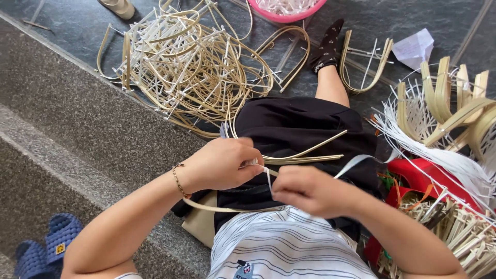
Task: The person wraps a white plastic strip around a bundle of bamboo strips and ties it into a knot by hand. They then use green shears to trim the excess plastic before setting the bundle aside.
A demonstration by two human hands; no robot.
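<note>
Your left hand [223,164] is clenched around a bent cane strip [305,155], pinching it where its pale ends meet over your lap, and your right hand [310,190] is closed just beside it, gripping a thin white plastic band [356,163] that runs from between your two hands out to your right. The strip loops under your left wrist and across your dark skirt [294,124]. On the stone floor [62,103] ahead of your left hand lies a tangled heap of finished cane loops [191,67], with a pink basin [287,11] beyond it. To your right sit a bundle of white bands [444,155] and curved cane pieces [454,103]. A blue slipper [49,248] rests near your left elbow.
</note>
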